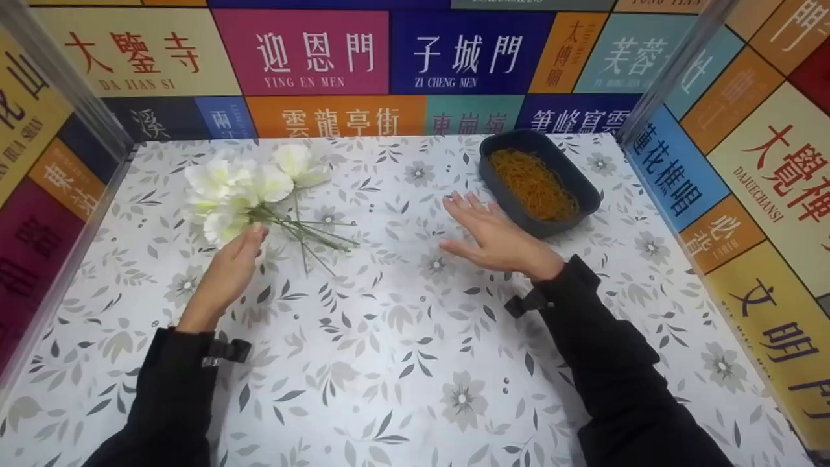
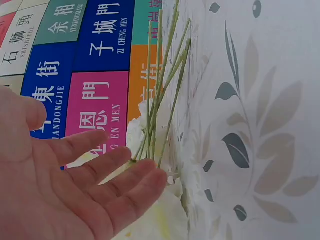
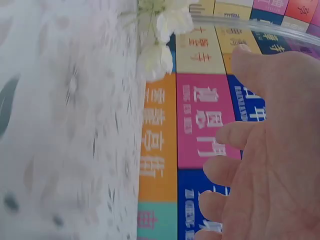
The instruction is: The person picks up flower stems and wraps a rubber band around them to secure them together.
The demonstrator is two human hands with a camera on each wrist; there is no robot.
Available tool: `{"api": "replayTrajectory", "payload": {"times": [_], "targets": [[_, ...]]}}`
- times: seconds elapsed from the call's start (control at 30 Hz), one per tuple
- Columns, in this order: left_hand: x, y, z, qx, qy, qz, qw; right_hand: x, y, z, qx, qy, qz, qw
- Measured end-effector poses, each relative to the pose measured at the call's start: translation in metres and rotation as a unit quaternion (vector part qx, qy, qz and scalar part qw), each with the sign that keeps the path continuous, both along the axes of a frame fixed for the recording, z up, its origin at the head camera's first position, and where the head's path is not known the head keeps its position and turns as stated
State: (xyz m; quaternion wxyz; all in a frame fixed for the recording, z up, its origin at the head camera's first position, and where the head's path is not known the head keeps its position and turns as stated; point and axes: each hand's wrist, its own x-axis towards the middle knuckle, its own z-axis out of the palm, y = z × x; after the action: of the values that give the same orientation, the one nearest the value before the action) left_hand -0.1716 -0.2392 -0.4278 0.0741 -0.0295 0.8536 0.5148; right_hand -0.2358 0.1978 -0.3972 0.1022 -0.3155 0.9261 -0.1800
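Note:
Several white artificial flowers (image 1: 224, 185) with thin green stems (image 1: 311, 232) lie in a bunch at the back left of the table. My left hand (image 1: 230, 272) is beside the blossoms, its fingers extended and slightly bent, holding nothing. In the left wrist view the fingertips (image 2: 152, 175) overlap the lower stems (image 2: 160, 100) and petals. My right hand (image 1: 496, 243) hovers with spread fingers just in front of a dark rectangular container (image 1: 564, 227), which holds a tangle of thin orange-brown strands (image 1: 532, 185). Nothing is between the right hand's fingers, as the right wrist view also shows.
A white tablecloth (image 1: 382, 311) printed with grey leaves and flowers covers the table. Upright panels (image 1: 324, 52) with coloured, lettered blocks stand along the back and both sides. Clear corner strips (image 1: 681, 65) join them.

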Motion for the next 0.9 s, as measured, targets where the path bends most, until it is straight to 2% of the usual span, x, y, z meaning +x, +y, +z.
{"api": "replayTrajectory", "payload": {"times": [0.07, 0.1, 0.13, 0.2, 0.27, 0.33, 0.4, 0.47, 0.53, 0.6, 0.73, 0.77, 0.83, 0.9], "targets": [[-0.005, -0.002, 0.0, 0.061, -0.054, 0.008, 0.9967, -0.001, -0.018, 0.0, -0.006, -0.01, 0.003, 1.0], [-0.008, -0.003, -0.001, 0.101, -0.078, 0.017, 0.9916, -0.002, -0.027, 0.0, -0.007, -0.013, 0.004, 1.0], [-0.012, -0.003, -0.002, 0.151, -0.101, 0.029, 0.9829, -0.003, -0.037, -0.001, -0.006, -0.014, 0.005, 1.0], [-0.017, -0.003, -0.005, 0.251, -0.137, 0.056, 0.9565, -0.004, -0.056, -0.004, -0.003, -0.016, 0.008, 1.0], [-0.023, -0.003, -0.01, 0.342, -0.165, 0.085, 0.9213, -0.005, -0.075, -0.007, 0.006, -0.018, 0.01, 1.0], [-0.029, -0.001, -0.014, 0.41, -0.181, 0.107, 0.8876, -0.008, -0.095, -0.012, 0.015, -0.02, 0.012, 1.0], [-0.036, 0.001, -0.019, 0.451, -0.188, 0.116, 0.8646, -0.01, -0.114, -0.017, 0.022, -0.025, 0.012, 0.999], [-0.044, 0.002, -0.024, 0.479, -0.191, 0.12, 0.8482, -0.013, -0.132, -0.021, 0.029, -0.03, 0.005, 0.999], [-0.052, 0.004, -0.029, 0.509, -0.198, 0.128, 0.8279, -0.016, -0.149, -0.026, 0.035, -0.024, -0.001, 0.999], [-0.059, 0.003, -0.033, 0.546, -0.205, 0.143, 0.7994, -0.018, -0.165, -0.031, 0.028, -0.007, -0.01, 1.0], [-0.069, 0.0, -0.04, 0.615, -0.214, 0.18, 0.7367, -0.02, -0.195, -0.039, -0.021, 0.033, -0.035, 0.999], [-0.071, 0.0, -0.042, 0.628, -0.213, 0.186, 0.7249, -0.02, -0.201, -0.04, -0.03, 0.043, -0.04, 0.998], [-0.076, 0.0, -0.044, 0.649, -0.209, 0.194, 0.7056, -0.02, -0.212, -0.043, -0.027, 0.054, -0.048, 0.997], [-0.081, 0.001, -0.046, 0.665, -0.206, 0.193, 0.6912, -0.02, -0.22, -0.045, -0.004, 0.058, -0.052, 0.997]]}}
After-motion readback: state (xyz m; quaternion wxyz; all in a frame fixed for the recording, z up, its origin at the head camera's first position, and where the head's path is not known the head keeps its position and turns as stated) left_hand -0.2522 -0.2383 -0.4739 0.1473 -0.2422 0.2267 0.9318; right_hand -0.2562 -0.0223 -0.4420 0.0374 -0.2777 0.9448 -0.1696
